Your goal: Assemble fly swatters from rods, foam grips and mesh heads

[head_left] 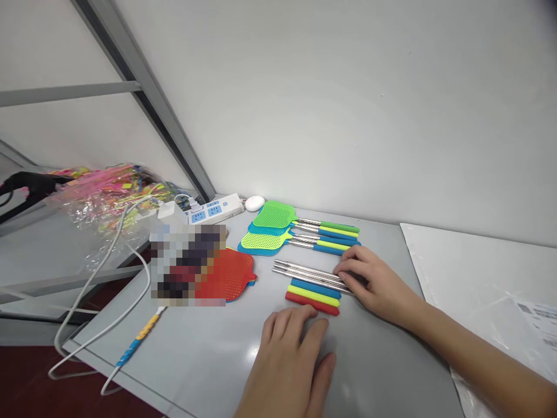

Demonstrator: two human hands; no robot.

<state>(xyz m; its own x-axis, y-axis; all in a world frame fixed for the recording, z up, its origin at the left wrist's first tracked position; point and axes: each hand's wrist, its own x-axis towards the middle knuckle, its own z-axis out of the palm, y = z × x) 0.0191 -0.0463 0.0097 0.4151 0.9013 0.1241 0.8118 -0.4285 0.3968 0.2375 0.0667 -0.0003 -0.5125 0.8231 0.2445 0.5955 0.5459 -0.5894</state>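
Observation:
My right hand [380, 287] is at the right end of several silver metal rods [304, 270], its curled fingers on them. Just below lie three handle grips side by side: a blue grip [317, 288], a yellow grip [314, 295] and a red grip [311, 303]. My left hand [289, 354] is open, palm down, with its fingertips beside the red grip. Behind the rods, assembled fly swatters lie in a stack, with a green swatter [274, 215] on top and a yellow swatter [264, 240] nearer. To the left rest loose red swatter heads [237, 273], with blue edges showing beneath.
A pixelated patch [189, 264] covers something left of the red heads. A white power strip [215, 210] and a white oval object [255, 203] stand by the wall. White cables [119, 232] hang over the left edge. A plastic-wrapped sheet [487, 290] lies right.

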